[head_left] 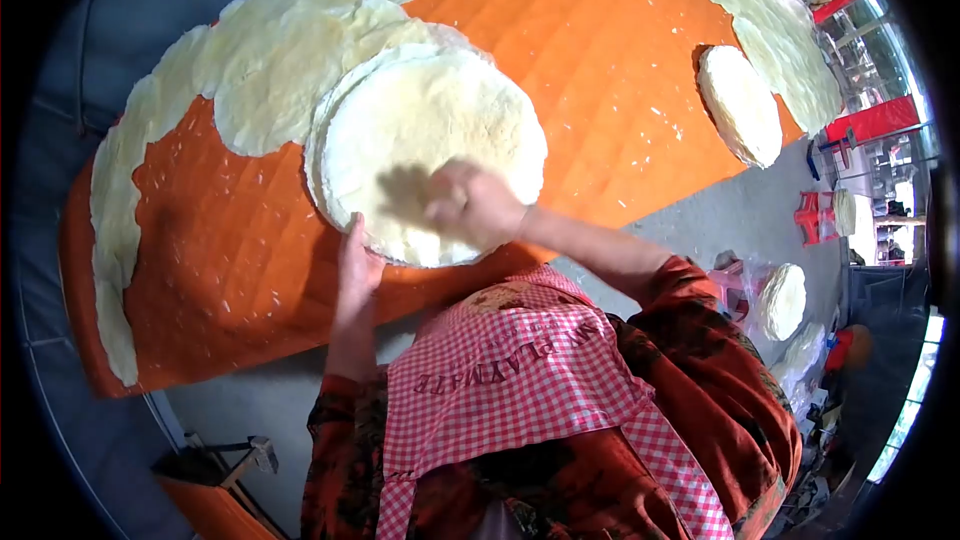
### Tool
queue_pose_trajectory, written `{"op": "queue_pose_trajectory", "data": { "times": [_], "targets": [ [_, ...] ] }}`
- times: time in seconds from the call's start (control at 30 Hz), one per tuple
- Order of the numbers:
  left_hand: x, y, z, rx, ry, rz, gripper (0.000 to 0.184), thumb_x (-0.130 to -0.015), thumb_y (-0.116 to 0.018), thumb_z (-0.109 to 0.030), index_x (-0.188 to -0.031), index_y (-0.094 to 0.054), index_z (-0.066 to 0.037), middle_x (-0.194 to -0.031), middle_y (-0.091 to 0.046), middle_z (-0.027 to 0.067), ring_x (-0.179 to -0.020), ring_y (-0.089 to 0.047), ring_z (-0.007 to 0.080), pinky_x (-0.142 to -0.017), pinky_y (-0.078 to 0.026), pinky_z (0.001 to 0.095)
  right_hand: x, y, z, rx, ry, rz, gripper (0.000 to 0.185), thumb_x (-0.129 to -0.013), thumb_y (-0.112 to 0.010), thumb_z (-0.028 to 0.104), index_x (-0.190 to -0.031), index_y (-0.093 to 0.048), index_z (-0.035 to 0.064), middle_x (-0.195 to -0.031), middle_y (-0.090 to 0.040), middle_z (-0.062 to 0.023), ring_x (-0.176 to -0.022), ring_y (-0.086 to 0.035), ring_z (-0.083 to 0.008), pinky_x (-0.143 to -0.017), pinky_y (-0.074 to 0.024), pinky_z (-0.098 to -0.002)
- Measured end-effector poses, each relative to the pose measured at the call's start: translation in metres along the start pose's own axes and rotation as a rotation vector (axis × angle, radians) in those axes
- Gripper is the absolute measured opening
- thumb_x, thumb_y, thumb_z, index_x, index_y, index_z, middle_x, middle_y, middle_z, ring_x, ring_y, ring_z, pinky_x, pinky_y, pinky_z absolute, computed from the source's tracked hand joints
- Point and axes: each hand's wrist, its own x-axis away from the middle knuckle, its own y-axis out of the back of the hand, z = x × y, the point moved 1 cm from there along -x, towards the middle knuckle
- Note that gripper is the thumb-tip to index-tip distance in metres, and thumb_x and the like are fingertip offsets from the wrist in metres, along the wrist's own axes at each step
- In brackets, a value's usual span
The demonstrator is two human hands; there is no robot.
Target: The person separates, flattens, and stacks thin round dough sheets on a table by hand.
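Note:
A thick stack of thin, round, pale dough sheets [450, 120] lies on the orange cloth in front of me. My left hand [359, 260] is at the stack's near left rim, thumb up against the edge and the other fingers mostly hidden; it appears to grip the rim. Over the near part of the stack is my right hand [478, 202], its fingers curled in and slightly blurred, casting a shadow on the top sheet. Whatever those fingers may hold is hidden. Behind the stack, overlapping single dough sheets [275, 70] are spread on the cloth.
The orange cloth [600, 60] covers a large table. Another stack of sheets [740, 106] sits near its right edge, beside more spread sheets [785, 50]. On the floor at right are a red stool [815, 216] and a bagged round stack [782, 302].

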Motion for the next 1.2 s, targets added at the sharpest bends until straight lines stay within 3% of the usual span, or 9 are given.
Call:
{"op": "queue_pose_trajectory", "data": {
  "times": [0.17, 0.43, 0.6, 0.7, 0.8, 0.9, 1.0, 1.03, 1.2],
  "targets": [
    [0.005, -0.003, -0.003, -0.019, 0.001, 0.046, 0.064, -0.095, -0.049, -0.044, -0.142, -0.029, -0.006, -0.139, -0.043, 0.0129, -0.126, -0.044, 0.0261, -0.102, -0.039, 0.044, -0.004, -0.096, -0.014, 0.279, 0.211, 0.043, 0.05, -0.076, -0.068, 0.027, -0.116, -0.055, -0.0001, -0.105, -0.059, -0.0173, -0.089, -0.062, -0.0324, -0.075, -0.0537, -0.0384],
    [0.017, -0.029, -0.011, 0.006, -0.022, -0.004, 0.075, -0.09, -0.049, -0.058, -0.142, -0.03, -0.008, -0.137, -0.043, 0.0115, -0.124, -0.044, 0.0259, -0.103, -0.038, 0.0423, -0.006, -0.11, 0.002, 0.293, 0.257, -0.073, 0.033, -0.071, -0.069, 0.023, -0.095, -0.064, 0.0013, -0.096, -0.064, -0.0179, -0.083, -0.065, -0.0305, -0.071, -0.0541, -0.0363],
    [-0.005, -0.008, -0.002, -0.156, -0.073, -0.059, 0.041, -0.083, -0.063, -0.009, -0.122, -0.052, -0.003, -0.117, -0.058, 0.0092, -0.103, -0.058, 0.0205, -0.079, -0.049, 0.0327, 0.015, -0.072, 0.018, 0.273, 0.24, -0.118, 0.043, -0.078, -0.066, 0.027, -0.111, -0.059, 0.0021, -0.093, -0.061, -0.0152, -0.083, -0.063, -0.0312, -0.072, -0.0531, -0.0389],
    [0.012, -0.041, -0.022, -0.164, 0.076, -0.221, 0.038, -0.081, -0.063, -0.006, -0.117, -0.054, -0.004, -0.112, -0.061, 0.0082, -0.094, -0.06, 0.0192, -0.067, -0.047, 0.0301, 0.071, -0.037, 0.003, -0.047, -0.037, 0.049, 0.03, -0.081, -0.067, 0.03, -0.097, -0.065, 0.0039, -0.075, -0.062, -0.0164, -0.067, -0.063, -0.0313, -0.064, -0.0511, -0.0413],
    [0.014, -0.069, -0.034, -0.08, 0.021, -0.208, 0.034, -0.082, -0.062, -0.006, -0.115, -0.055, -0.006, -0.109, -0.061, 0.0078, -0.093, -0.06, 0.0213, -0.066, -0.045, 0.0338, 0.113, -0.027, -0.036, -0.626, -0.975, 0.406, 0.037, -0.091, -0.059, 0.037, -0.107, -0.063, 0.0041, -0.095, -0.067, -0.0092, -0.084, -0.065, -0.0284, -0.073, -0.0518, -0.0409],
    [0.015, -0.083, -0.04, -0.087, 0.004, -0.2, 0.035, -0.083, -0.061, -0.007, -0.117, -0.053, -0.005, -0.112, -0.059, 0.0102, -0.093, -0.06, 0.0223, -0.067, -0.045, 0.0344, 0.118, -0.029, -0.057, -1.674, -0.848, -0.127, 0.055, -0.092, -0.052, 0.045, -0.132, -0.046, 0.0076, -0.125, -0.056, -0.009, -0.108, -0.057, -0.0304, -0.089, -0.0465, -0.0461],
    [0.022, -0.077, -0.038, -0.156, 0.037, -0.294, 0.032, -0.084, -0.06, -0.008, -0.115, -0.054, -0.004, -0.111, -0.059, 0.0114, -0.09, -0.061, 0.0214, -0.066, -0.047, 0.0324, 0.093, -0.023, -0.067, -1.774, -0.643, -0.476, 0.067, -0.093, -0.046, 0.049, -0.144, -0.026, 0.0092, -0.143, -0.039, -0.0118, -0.124, -0.045, -0.031, -0.102, -0.0368, -0.0498],
    [0.022, -0.063, -0.032, -0.247, 0.044, -0.273, 0.033, -0.084, -0.06, -0.007, -0.115, -0.053, 0.0, -0.11, -0.058, 0.0123, -0.087, -0.062, 0.021, -0.064, -0.05, 0.0292, 0.088, -0.02, -0.07, -1.785, -0.681, -0.562, 0.066, -0.093, -0.047, 0.047, -0.142, -0.032, 0.0061, -0.138, -0.046, -0.0118, -0.126, -0.043, -0.0302, -0.106, -0.0326, -0.0471],
    [0.024, -0.029, 0.005, -0.305, -0.017, -0.206, 0.046, -0.081, -0.06, 0.003, -0.123, -0.045, -0.001, -0.121, -0.053, 0.0147, -0.1, -0.06, 0.0251, -0.076, -0.053, 0.0343, 0.073, -0.019, -0.097, -1.446, -0.774, -0.658, 0.053, -0.087, -0.063, 0.031, -0.125, -0.049, -0.0038, -0.115, -0.061, -0.0151, -0.103, -0.06, -0.0268, -0.09, -0.0486, -0.0378]
  ]
}}
